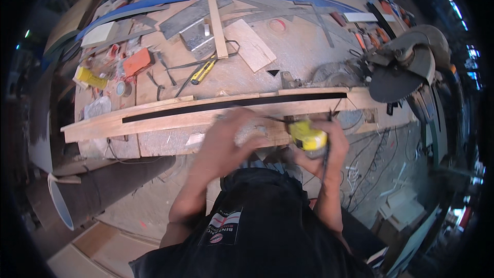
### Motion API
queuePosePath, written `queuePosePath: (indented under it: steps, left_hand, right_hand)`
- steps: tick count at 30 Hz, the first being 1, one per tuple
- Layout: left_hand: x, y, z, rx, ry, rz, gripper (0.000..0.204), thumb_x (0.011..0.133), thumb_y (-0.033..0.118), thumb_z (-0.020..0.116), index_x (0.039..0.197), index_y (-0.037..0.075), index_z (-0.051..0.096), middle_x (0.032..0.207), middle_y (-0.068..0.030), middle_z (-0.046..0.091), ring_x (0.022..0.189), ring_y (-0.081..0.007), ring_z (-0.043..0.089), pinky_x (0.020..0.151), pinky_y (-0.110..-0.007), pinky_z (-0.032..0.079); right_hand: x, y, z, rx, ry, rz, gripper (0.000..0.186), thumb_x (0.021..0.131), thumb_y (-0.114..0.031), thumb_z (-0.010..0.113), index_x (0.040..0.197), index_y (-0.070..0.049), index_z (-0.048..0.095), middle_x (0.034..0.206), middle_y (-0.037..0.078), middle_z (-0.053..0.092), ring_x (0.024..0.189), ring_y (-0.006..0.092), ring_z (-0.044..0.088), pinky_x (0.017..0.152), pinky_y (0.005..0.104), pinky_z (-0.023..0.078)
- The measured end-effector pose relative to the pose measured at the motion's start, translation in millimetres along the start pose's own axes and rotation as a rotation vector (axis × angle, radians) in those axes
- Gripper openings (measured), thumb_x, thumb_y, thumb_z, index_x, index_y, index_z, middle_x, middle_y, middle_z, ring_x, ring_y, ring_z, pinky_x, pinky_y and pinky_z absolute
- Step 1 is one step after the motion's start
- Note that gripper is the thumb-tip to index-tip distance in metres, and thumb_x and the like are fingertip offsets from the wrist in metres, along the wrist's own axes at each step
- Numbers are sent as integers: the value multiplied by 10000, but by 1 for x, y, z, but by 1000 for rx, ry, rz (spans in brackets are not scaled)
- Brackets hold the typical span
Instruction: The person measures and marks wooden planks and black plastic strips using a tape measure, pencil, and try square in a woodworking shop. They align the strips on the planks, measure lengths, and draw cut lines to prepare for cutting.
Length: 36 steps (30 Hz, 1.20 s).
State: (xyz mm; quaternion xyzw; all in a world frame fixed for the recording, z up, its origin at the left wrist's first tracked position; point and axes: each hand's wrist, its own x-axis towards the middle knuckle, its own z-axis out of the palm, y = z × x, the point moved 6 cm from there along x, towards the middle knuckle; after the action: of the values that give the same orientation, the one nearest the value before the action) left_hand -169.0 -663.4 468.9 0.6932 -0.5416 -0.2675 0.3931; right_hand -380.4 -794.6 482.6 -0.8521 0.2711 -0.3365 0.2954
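Observation:
In my right hand (335, 146) is a yellow tape measure (307, 136), held just in front of the bench's near edge. A thin dark stick, its kind unclear, stands up along the same hand's fingers. A thin dark line runs from the tape measure toward my left hand (226, 141), and I cannot tell if it is the blade. Motion smears the left hand's fingers, so their grip does not show. Beyond both hands lies a long pale wooden board (175, 123), with a narrow black strip (231, 107) along it.
A miter saw (404, 69) with a dark round blade stands at the right. Behind the board lie a yellow utility knife (203, 71), a metal piece (198, 38), an orange block (138, 63) and a long wooden strip (216, 18). Cables (378, 154) hang at the right.

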Motion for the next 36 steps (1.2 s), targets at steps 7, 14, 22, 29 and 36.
queuePosePath:
  steps: [7, 14, 22, 29, 36]
  left_hand:
    - [-12, -81, 5, -1546, 96, -389, 688, 1103, 619, 469, 1500, 61, 542, 1422, -161, 638, 1274, -329, 653, 1003, -448, 591]
    - [-8, -103, -54, -1511, 371, -406, 185, 1029, 210, 655, 1122, 50, 644, 1141, -166, 685, 1120, -382, 727, 844, -494, 670]
    - [55, -178, -163, -92, 249, -394, 351, 874, -38, 611, 1215, 44, 627, 918, -36, 611, 908, -126, 621, 791, -285, 510]
    - [77, -335, -142, 561, -122, -438, 431, 779, -11, 764, 1163, 38, 576, 1218, -231, 547, 1161, -458, 555, 993, -524, 496]
    - [79, -383, -115, 645, -242, -478, 586, 680, 83, 946, 1171, 73, 626, 1300, -206, 516, 1229, -458, 521, 1059, -532, 491]
  right_hand:
    - [68, -81, 100, 189, -282, -209, 466, 749, -123, 886, 1174, -85, 697, 1146, 142, 726, 975, 369, 727, 865, 404, 586]
    - [202, 78, 86, 179, 121, -155, 333, 1134, -214, 530, 1047, 33, 735, 868, 130, 765, 683, 177, 708, 650, 319, 546]
    - [290, 470, 103, -577, 42, 766, 464, 961, -440, 733, 1208, -48, 767, 1194, 247, 761, 1213, 414, 703, 1049, 504, 542]
    - [253, 523, 90, -845, -83, 978, 591, 991, -452, 696, 1440, -77, 610, 1485, 273, 578, 1442, 458, 511, 1141, 579, 471]
    - [264, 562, 95, -810, -216, 747, 389, 1051, -314, 571, 1338, -59, 634, 1391, 291, 647, 1264, 482, 662, 1037, 578, 547]
